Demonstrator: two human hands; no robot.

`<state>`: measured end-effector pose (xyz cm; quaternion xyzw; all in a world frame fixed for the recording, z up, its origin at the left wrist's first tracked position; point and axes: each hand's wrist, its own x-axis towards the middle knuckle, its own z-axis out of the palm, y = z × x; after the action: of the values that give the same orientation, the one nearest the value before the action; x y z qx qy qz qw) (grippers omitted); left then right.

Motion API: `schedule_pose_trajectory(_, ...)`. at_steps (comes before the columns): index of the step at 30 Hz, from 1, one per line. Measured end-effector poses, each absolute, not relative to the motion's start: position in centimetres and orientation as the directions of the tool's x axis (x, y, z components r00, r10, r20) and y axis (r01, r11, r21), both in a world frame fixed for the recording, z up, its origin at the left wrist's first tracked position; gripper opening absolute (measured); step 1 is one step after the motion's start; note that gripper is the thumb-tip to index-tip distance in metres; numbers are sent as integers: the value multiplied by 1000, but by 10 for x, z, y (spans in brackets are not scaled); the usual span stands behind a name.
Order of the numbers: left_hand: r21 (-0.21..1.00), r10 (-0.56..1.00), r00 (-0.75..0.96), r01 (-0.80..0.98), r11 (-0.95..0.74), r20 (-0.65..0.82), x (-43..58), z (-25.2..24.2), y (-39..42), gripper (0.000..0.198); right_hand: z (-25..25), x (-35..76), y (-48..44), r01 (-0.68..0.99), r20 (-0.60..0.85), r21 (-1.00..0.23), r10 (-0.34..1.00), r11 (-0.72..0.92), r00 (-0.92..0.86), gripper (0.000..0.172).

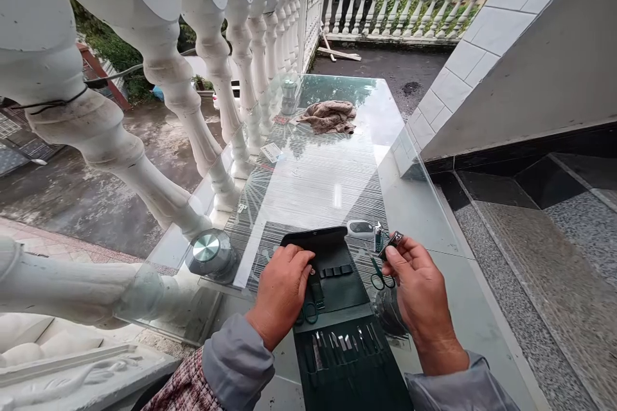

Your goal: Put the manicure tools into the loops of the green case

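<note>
the right grip (424, 289) is pinched on a small metal clipper (391, 244), held up between thumb and fingers, probably to look it over, just above a pair of green-handled scissors (382, 280). the left grip (279, 292) lies flat and unclenched on an open black manicure case (337, 286), seemingly pinning it open on the glass tabletop (424, 205). steel tools (342, 347) sit in rows in the case's lower pocket, and a white key fob (360, 228) lies just beyond.

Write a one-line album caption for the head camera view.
Left hand presses a black manicure case; right hand lifts small nail clippers above a glass table.
</note>
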<state>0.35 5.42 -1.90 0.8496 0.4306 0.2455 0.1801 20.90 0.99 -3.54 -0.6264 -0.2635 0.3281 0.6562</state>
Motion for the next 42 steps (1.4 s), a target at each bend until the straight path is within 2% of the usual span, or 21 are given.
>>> schedule_pose_trajectory(6, 478, 812, 535, 664, -575, 233, 5, -18, 55, 19, -30, 191, 7, -32, -42, -999, 870, -30, 491, 48)
schedule_pose_trajectory(10, 461, 791, 571, 653, -601, 221, 6, -17, 54, 20, -30, 188, 7, 17, -38, -998, 887, -52, 460, 44)
schedule_pose_trajectory(13, 466, 779, 588, 639, -612, 216, 6, -17, 54, 22, -31, 193, 9, -14, -35, -999, 826, -32, 563, 45)
schedule_pose_trajectory(18, 452, 756, 618, 623, -638, 215, 6, -20, 53, 30, -21, 211, 11, -103, -15, -989, 623, 105, 782, 46)
schedule_pose_trajectory(20, 440, 741, 637, 614, -655, 213, 7, -20, 53, 32, -17, 216, 11, -108, -4, -982, 561, 152, 828, 47)
schedule_pose_trajectory(23, 433, 728, 655, 607, -667, 203, 7, -21, 52, 33, -13, 220, 10, -102, 6, -980, 535, 173, 845, 49)
schedule_pose_trajectory(27, 426, 722, 662, 605, -672, 199, 8, -23, 52, 33, -14, 215, 11, -103, -2, -985, 575, 142, 818, 49)
schedule_pose_trajectory(31, 413, 715, 669, 603, -683, 204, 10, -24, 53, 35, -17, 204, 13, -94, -33, -994, 692, 50, 721, 46)
schedule_pose_trajectory(36, 403, 721, 663, 615, -677, 200, 11, -24, 53, 34, -23, 189, 15, 37, -29, -997, 817, -61, 576, 43)
schedule_pose_trajectory(42, 391, 738, 651, 641, -660, 178, 14, -23, 52, 32, -32, 183, 18, 185, -4, -977, 876, -106, 482, 40)
